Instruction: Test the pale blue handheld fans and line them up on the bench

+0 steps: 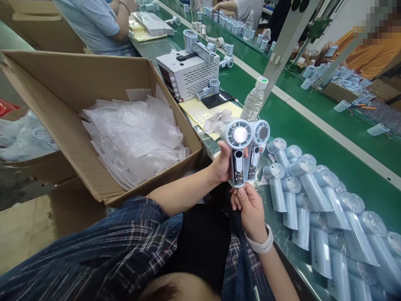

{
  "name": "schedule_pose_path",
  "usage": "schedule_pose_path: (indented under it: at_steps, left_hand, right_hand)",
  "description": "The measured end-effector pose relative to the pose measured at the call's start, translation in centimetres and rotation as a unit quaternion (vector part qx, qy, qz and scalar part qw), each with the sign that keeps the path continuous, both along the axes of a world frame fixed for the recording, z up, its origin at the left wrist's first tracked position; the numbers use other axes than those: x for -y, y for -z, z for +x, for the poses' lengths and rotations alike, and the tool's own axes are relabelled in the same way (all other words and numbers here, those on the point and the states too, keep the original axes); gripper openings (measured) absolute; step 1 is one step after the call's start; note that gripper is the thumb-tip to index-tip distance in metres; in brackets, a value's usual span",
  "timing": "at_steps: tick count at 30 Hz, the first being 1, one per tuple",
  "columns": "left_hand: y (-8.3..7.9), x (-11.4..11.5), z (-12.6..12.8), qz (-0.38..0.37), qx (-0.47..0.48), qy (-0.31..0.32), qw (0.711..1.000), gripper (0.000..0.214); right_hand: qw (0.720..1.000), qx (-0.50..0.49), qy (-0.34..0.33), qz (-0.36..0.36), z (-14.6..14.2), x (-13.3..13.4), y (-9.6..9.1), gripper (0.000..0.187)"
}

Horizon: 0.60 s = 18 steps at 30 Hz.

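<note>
Two light-blue handheld fans stand side by side, heads up, in front of me. The nearer handheld fan has a pale round disc at its head's centre and a handle with dark circuit board showing. Partly behind it is the second fan, its disc greyer. My left hand is closed around both handles from the left; some of its fingers are hidden behind them. With thumb and fingers closed, my right hand pinches the lower end of the nearer fan's handle. A pale watch band circles my right wrist.
An open cardboard box of bubble-wrap bags stands at left. Piled fans lie on the right. Beyond are a water bottle, a phone, a white power supply and a green conveyor. Other people work further off.
</note>
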<state>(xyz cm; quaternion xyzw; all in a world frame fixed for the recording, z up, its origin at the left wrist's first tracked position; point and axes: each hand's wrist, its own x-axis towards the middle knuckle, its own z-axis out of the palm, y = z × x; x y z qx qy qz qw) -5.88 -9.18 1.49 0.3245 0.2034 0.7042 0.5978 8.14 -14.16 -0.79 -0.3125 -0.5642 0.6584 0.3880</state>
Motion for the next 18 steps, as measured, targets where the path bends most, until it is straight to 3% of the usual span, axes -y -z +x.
schedule_pose_path:
  at_steps: [5, 12, 18]
  left_hand:
    - [0.4, 0.2, 0.3, -0.037, -0.014, -0.024, 0.999, 0.083]
    - [-1.0, 0.0, -0.2, -0.052, 0.049, 0.000, 0.997, 0.082]
    - [-1.5, 0.7, -0.5, -0.022, 0.058, 0.034, 0.998, 0.078]
  right_hand:
    - [0.998, -0.005, 0.062, 0.001, -0.5, 0.7, 0.1, 0.037]
    - [0.965, 0.120, 0.069, 0.225, 0.5, 0.2, -0.8, 0.033]
    - [0.976, 0.120, 0.103, 0.149, 1.0, 0.2, -0.4, 0.029]
